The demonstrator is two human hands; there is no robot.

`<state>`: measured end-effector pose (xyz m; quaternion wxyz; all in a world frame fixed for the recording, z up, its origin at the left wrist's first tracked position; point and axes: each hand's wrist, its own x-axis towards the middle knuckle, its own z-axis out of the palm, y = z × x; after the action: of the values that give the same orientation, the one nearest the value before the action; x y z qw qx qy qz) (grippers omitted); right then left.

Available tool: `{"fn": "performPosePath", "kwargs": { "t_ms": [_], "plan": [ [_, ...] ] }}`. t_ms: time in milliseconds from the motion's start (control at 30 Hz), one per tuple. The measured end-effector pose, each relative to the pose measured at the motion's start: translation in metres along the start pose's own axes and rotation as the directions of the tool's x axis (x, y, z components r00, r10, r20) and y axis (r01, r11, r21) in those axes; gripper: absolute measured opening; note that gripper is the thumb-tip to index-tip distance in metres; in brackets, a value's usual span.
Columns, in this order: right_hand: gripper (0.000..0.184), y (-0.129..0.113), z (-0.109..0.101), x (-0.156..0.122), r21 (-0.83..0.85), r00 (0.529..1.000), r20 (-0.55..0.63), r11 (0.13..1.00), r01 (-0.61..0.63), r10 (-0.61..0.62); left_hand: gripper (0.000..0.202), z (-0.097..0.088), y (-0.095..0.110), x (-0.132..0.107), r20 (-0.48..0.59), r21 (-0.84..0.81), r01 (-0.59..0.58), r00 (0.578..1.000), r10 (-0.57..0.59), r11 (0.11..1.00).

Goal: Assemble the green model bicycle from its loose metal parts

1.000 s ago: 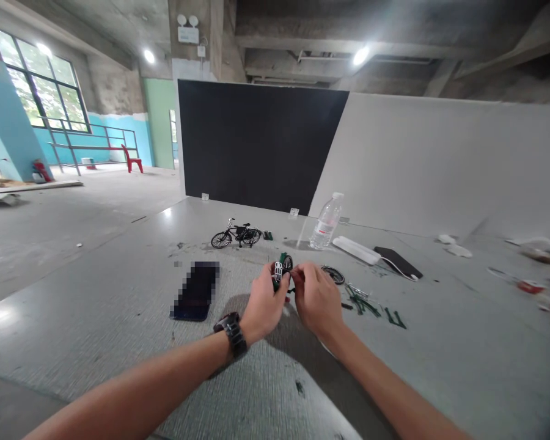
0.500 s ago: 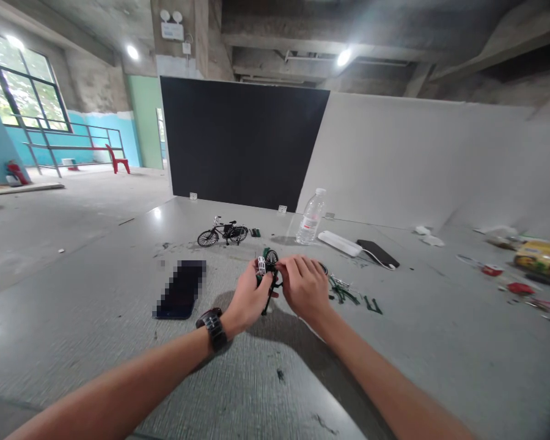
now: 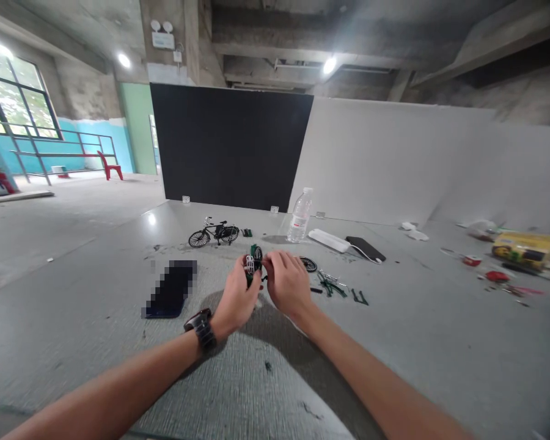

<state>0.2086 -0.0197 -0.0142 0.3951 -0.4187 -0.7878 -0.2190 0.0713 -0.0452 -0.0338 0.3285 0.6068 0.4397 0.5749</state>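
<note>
My left hand [image 3: 238, 294], with a dark watch on its wrist, is closed around a partly built miniature bicycle [image 3: 257, 254]. A black spoked wheel, a green piece and a pale rack show above its fingers; the rest is covered. The right hand [image 3: 286, 282] is pinched against the near right side of that bicycle, and whatever its fingertips hold is hidden. Just past the right hand lie a loose wheel [image 3: 308, 264], green frame parts [image 3: 332, 286] and a small green fork-shaped piece [image 3: 360, 297]. Farther back stands a whole black miniature bicycle [image 3: 214, 233].
A dark phone [image 3: 172, 290], partly pixelated, lies left of my hands. Behind them stand a clear bottle [image 3: 299, 217], a white oblong device [image 3: 329, 240] and a black slab [image 3: 366, 248] on a cable. A yellow package [image 3: 525, 249] and red bits sit far right. Upright panels border the back.
The view has turned slightly right, so everything sits further left. The miniature bicycle has turned in my hands; its dark bar no longer hangs below them. More of the loose wheel shows.
</note>
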Motion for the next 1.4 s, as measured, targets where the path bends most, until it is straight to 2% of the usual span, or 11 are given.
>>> {"fn": "performPosePath", "kwargs": {
  "t_ms": [67, 100, 167, 300, 367, 433, 500, 567, 800, 1033, 1400],
  "plan": [
    [0.014, -0.005, 0.003, -0.001, 0.108, 0.992, 0.009, 0.986, -0.129, 0.128, 0.027, -0.002, 0.001, 0.0, -0.023, 0.046, -0.031, 0.999, 0.032, 0.998],
    [0.014, -0.005, 0.003, -0.001, 0.128, 0.993, 0.007, 0.984, -0.12, 0.12, 0.028, -0.003, 0.001, 0.0, -0.017, 0.032, -0.026, 1.0, 0.026, 0.999],
    [0.014, 0.002, 0.001, 0.0, 0.083, 0.999, -0.023, 0.996, 0.029, -0.027, 0.029, -0.004, 0.001, 0.002, 0.017, -0.031, 0.003, 1.0, -0.002, 1.0],
    [0.018, 0.016, -0.008, 0.001, -0.081, 0.95, -0.048, 0.949, 0.304, -0.308, 0.028, -0.004, 0.001, 0.002, 0.08, -0.106, 0.027, 0.997, -0.018, 0.994],
    [0.017, 0.013, -0.008, 0.001, -0.046, 0.967, -0.049, 0.967, 0.249, -0.251, 0.029, -0.004, 0.001, 0.0, 0.09, -0.076, 0.004, 0.996, 0.002, 0.997],
    [0.015, 0.002, -0.006, 0.0, 0.105, 0.998, -0.042, 0.993, 0.06, -0.055, 0.031, -0.005, 0.002, -0.001, 0.06, 0.032, -0.058, 0.997, 0.056, 0.998],
    [0.015, -0.008, -0.002, -0.001, 0.318, 0.987, -0.002, 0.936, -0.154, 0.163, 0.034, -0.007, 0.001, -0.002, 0.018, 0.162, -0.137, 0.991, 0.136, 0.977],
    [0.014, -0.014, 0.0, -0.002, 0.464, 0.968, 0.033, 0.854, -0.236, 0.25, 0.037, -0.009, 0.0, -0.002, 0.002, 0.247, -0.208, 0.977, 0.214, 0.946],
    [0.008, 0.002, -0.002, -0.003, 0.437, 0.99, -0.118, 0.899, -0.023, 0.082, 0.04, -0.014, -0.003, -0.002, 0.044, 0.268, -0.369, 0.928, 0.371, 0.89],
    [0.008, -0.001, -0.003, -0.003, 0.398, 0.981, -0.192, 0.916, 0.051, 0.029, 0.042, -0.017, 0.001, -0.003, 0.068, 0.329, -0.508, 0.854, 0.516, 0.796],
    [0.012, 0.003, -0.011, 0.0, 0.277, 0.991, -0.122, 0.956, 0.093, -0.061, 0.035, -0.015, 0.004, -0.005, 0.08, 0.289, -0.478, 0.875, 0.477, 0.829]
  ]
}}
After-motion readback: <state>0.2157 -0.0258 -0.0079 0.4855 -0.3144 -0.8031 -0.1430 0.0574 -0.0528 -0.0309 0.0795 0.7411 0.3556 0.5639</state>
